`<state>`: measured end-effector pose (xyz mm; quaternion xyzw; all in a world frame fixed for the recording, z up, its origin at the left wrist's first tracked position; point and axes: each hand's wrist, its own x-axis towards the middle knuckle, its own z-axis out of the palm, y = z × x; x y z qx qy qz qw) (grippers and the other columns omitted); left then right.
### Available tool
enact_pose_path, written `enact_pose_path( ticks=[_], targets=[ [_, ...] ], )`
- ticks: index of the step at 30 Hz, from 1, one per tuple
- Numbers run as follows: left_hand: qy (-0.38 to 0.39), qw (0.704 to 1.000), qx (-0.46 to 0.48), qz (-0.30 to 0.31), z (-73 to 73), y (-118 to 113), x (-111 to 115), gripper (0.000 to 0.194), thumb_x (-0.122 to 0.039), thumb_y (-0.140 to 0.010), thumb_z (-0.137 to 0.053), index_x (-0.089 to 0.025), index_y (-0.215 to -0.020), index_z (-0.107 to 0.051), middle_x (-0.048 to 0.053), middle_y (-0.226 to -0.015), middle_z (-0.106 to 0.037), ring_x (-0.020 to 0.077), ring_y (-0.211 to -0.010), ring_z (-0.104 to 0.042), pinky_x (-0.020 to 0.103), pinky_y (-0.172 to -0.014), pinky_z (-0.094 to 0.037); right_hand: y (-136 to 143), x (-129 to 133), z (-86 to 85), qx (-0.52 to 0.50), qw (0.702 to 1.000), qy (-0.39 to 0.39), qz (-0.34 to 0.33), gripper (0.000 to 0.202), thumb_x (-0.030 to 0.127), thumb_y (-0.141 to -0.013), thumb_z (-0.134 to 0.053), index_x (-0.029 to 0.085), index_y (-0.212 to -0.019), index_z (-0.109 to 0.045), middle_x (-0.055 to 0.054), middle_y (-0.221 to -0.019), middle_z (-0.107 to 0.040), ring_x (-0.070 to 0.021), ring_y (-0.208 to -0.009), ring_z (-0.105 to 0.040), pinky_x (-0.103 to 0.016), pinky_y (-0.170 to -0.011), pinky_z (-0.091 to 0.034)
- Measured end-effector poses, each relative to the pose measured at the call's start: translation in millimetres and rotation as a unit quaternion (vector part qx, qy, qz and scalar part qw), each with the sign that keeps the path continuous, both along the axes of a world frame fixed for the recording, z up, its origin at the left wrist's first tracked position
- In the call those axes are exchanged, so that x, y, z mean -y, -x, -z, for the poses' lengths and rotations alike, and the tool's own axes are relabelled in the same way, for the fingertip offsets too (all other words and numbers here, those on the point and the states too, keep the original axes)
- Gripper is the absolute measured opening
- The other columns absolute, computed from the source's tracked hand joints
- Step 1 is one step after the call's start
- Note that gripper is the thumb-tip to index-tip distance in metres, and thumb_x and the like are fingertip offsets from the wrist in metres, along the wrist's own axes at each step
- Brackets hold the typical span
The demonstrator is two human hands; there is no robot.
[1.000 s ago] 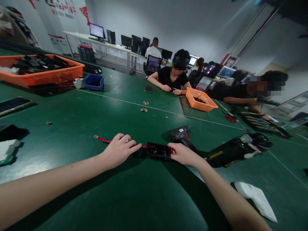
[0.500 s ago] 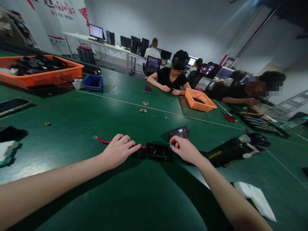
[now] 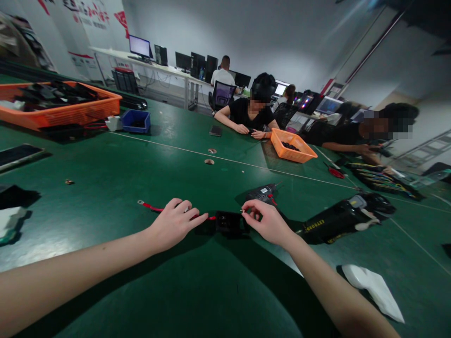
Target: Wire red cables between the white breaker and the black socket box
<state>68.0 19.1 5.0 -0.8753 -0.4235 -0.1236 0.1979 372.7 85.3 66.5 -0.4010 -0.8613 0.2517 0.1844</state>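
Note:
My left hand (image 3: pixel 176 223) curls over a red cable (image 3: pixel 151 207), its index finger reaching toward the box. A ring terminal (image 3: pixel 140 202) caps the cable's far left end, and the other end runs into the side of a small black box (image 3: pixel 229 224). At the box's right edge, thumb and index finger of my right hand (image 3: pixel 264 220) pinch a tiny shiny metal piece (image 3: pixel 243 211), which looks like a screw. The inside of the box is dark. Just behind my right hand lies a cordless drill (image 3: pixel 261 192).
A black bottle-shaped bag (image 3: pixel 347 219) and a white object (image 3: pixel 373 288) lie on the right. At the back left are an orange basket (image 3: pixel 59 112) of black parts and a blue bin (image 3: pixel 136 122). Co-workers sit across the table near another orange basket (image 3: pixel 294 155).
My right hand has moved slightly left with the small metal piece, closer to the box. Brass parts seen inside the box before are now in shadow. The left hand has barely moved.

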Motion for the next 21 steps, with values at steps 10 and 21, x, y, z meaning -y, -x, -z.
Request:
enact_pose_path(
  ticks=[10,21],
  targets=[
    [0.004,1.000,0.000,0.000,-2.8,-11,11,0.043,-0.011,-0.088,-0.060,-0.027,-0.128,-0.063,0.005,-0.107,-0.072,0.0247,-0.096,-0.059,0.041,-0.082,-0.038,10,22,-16.8,0.145,0.986,0.025,-0.083,0.013,0.025,-0.093,-0.057,0.021,-0.104,-0.064,0.000,-0.079,-0.067,-0.0124,-0.062,-0.056,-0.026,-0.059,-0.034],
    [0.006,1.000,0.002,0.000,-3.8,-10,10,0.042,-0.014,-0.088,-0.061,-0.026,-0.129,-0.064,0.003,-0.108,-0.072,0.0236,-0.097,-0.060,0.042,-0.083,-0.039,10,20,-15.2,0.147,0.984,0.034,-0.092,0.012,0.022,-0.092,-0.057,0.021,-0.103,-0.062,0.000,-0.079,-0.069,-0.0129,-0.064,-0.058,-0.026,-0.061,-0.034]
  ],
)
